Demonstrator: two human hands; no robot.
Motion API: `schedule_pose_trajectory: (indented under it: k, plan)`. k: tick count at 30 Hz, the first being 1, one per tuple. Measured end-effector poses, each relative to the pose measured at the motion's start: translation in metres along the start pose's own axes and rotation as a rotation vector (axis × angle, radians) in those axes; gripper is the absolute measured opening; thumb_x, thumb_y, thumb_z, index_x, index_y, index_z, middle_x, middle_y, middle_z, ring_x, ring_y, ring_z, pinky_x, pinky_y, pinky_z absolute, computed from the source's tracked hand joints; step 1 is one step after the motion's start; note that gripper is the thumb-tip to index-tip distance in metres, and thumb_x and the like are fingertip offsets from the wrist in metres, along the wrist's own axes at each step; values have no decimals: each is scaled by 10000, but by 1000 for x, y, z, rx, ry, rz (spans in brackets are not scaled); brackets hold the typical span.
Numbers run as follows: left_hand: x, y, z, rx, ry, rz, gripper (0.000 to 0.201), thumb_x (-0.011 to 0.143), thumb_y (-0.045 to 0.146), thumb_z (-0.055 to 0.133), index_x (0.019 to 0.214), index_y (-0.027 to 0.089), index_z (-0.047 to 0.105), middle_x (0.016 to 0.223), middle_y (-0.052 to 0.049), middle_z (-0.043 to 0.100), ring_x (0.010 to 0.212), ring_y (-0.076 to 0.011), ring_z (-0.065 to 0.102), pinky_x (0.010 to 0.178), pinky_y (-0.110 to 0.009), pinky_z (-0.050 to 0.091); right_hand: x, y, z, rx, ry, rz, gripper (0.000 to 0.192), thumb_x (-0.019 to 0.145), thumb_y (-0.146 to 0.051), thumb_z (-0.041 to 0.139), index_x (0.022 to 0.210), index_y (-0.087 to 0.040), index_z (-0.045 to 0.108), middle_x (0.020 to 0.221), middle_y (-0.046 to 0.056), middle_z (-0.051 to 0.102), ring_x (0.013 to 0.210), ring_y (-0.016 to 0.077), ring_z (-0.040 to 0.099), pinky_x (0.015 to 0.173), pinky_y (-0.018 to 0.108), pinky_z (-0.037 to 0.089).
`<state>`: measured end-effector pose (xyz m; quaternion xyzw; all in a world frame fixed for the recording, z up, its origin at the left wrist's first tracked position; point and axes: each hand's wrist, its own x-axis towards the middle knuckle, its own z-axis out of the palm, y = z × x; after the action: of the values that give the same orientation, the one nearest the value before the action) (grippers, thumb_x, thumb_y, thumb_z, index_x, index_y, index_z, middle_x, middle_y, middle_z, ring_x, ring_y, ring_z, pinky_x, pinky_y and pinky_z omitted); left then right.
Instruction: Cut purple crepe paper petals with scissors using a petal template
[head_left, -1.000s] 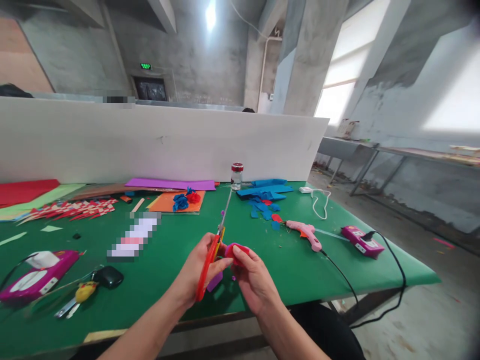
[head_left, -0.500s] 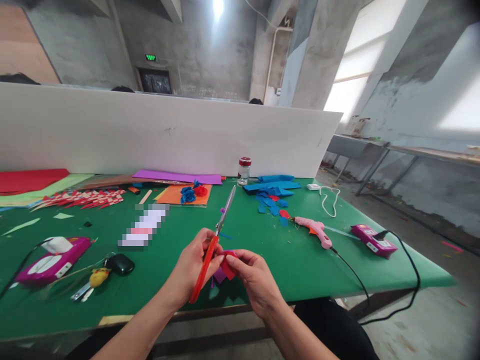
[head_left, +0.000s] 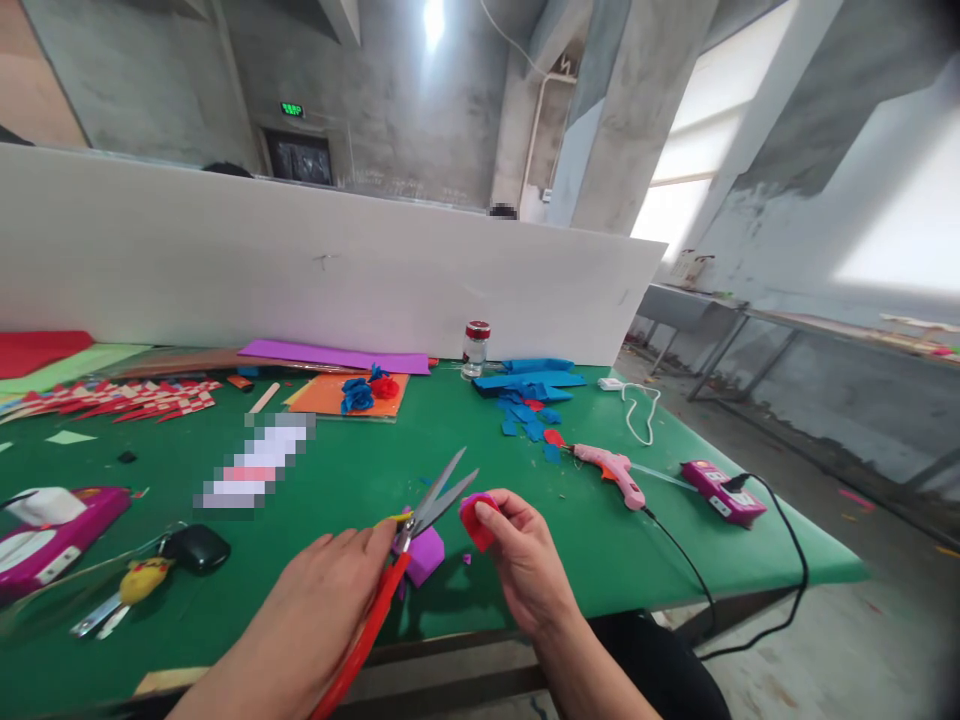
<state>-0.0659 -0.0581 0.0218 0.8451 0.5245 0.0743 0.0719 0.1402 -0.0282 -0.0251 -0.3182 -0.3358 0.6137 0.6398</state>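
Observation:
My left hand (head_left: pixel 334 575) grips a pair of scissors (head_left: pixel 386 590) with red-orange handles, its blades parted and pointing up and to the right. Between thumb and fingers, my right hand (head_left: pixel 521 550) pinches a small red paper piece (head_left: pixel 478 522) with a purple edge showing along its top. The blade tips are close to this piece but apart from it. Under the scissors, a purple paper piece (head_left: pixel 426 556) lies on the green table (head_left: pixel 517 460), and a tiny purple scrap (head_left: pixel 466 559) sits between my hands. My left fingers are partly hidden.
A pink glue gun (head_left: pixel 611 470) is wired to a purple power strip (head_left: pixel 724 492) at right. Blue paper pieces (head_left: pixel 525 410) and a red-lidded jar (head_left: pixel 475 350) stand farther back. Blue and red paper flowers (head_left: pixel 367 390) lie on orange sheets. Keys (head_left: pixel 196 548) are at left.
The scissors have opened and swung lower, away from the red paper. My right hand has lifted the red piece slightly. The purple piece now shows on the table. The view has shifted right.

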Motion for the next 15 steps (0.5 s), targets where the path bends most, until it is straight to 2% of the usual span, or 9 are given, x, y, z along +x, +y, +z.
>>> schedule_pose_trajectory:
  k: [7,15]
  plan:
    - [-2,9,8,164,-62,46,396,812,76,366,1158,175,531,1018,-114,675,869,-288,642,787,-444,460,-4,4,1,61,-42,0,203,684,-295,832,708,-185,663,653,-18,650,574,83,512,560,193,398]
    - [-3,9,7,136,-54,89,320,840,88,342,1090,181,520,956,-91,673,808,-284,645,733,-457,490,-5,5,-4,-34,-94,-31,205,719,-324,811,725,-176,669,631,-20,641,559,80,515,553,197,391]
